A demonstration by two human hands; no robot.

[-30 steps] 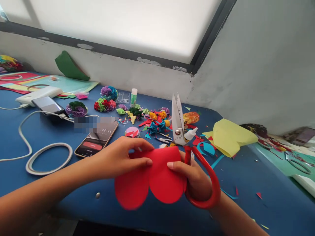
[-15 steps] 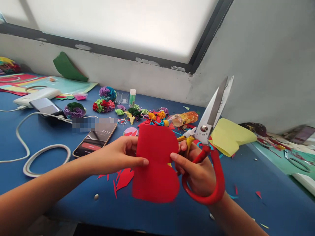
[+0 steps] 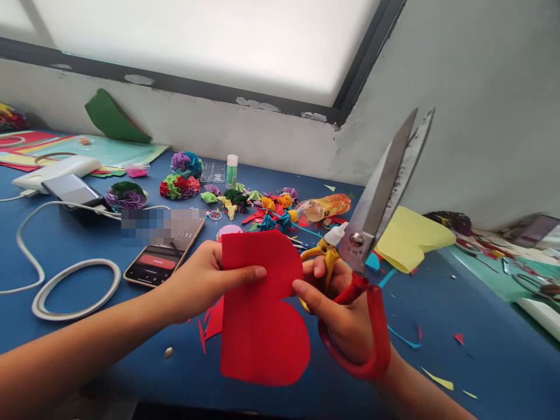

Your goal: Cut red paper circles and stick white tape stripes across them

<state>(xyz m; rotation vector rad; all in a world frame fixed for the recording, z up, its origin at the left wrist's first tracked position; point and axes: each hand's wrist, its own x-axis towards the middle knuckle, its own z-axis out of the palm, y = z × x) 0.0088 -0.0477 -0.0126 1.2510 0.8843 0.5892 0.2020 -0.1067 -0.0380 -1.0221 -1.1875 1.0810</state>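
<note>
- Red paper (image 3: 260, 326) is held upright above the blue desk (image 3: 87, 332), pinched at its upper edges between both hands.
- Left hand (image 3: 205, 280): closed on the paper.
- Right hand (image 3: 345, 315): also gripping red-handled scissors (image 3: 371, 233), blades nearly shut, pointing up.

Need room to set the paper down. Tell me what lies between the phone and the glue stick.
In the head view, a small ring and a green paper bit lie between the phone and the glue stick; otherwise blue table.
</note>
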